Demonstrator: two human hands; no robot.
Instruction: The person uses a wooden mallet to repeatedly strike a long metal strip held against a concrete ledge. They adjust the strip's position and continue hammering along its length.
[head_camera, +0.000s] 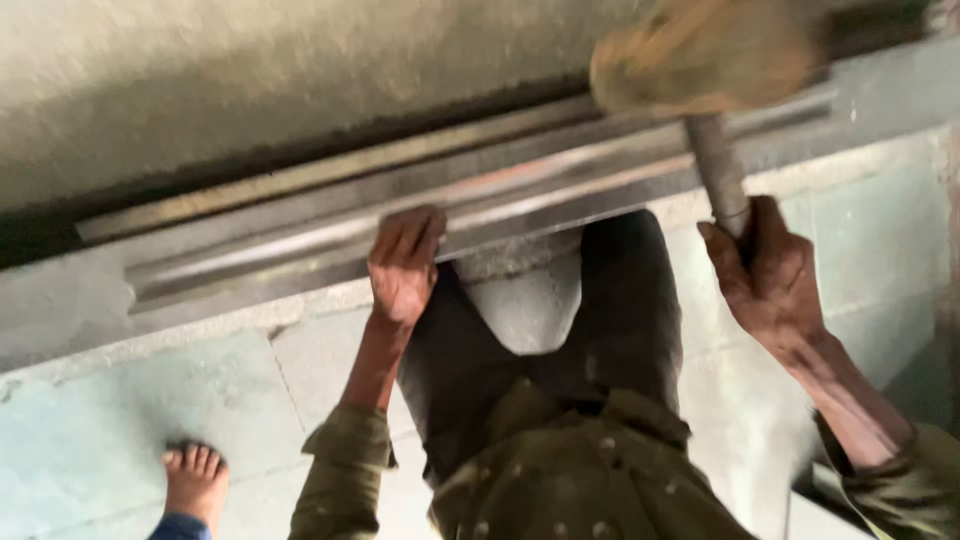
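Observation:
My left hand (404, 266) presses flat on the near edge of a long grey metal rail (300, 235) that lies along the raised ledge. My right hand (765, 270) is closed around the pale handle (718, 170) of a short broom. The broom's straw-coloured head (700, 52), blurred, rests on the rail's right part. My dark trousers and olive shirt fill the lower middle.
A rough concrete wall (250, 80) rises behind the rail. Grey-green floor tiles (120, 400) run below the ledge. Another person's bare foot (196, 482) stands at the lower left. A pale box edge (830, 515) shows at the bottom right.

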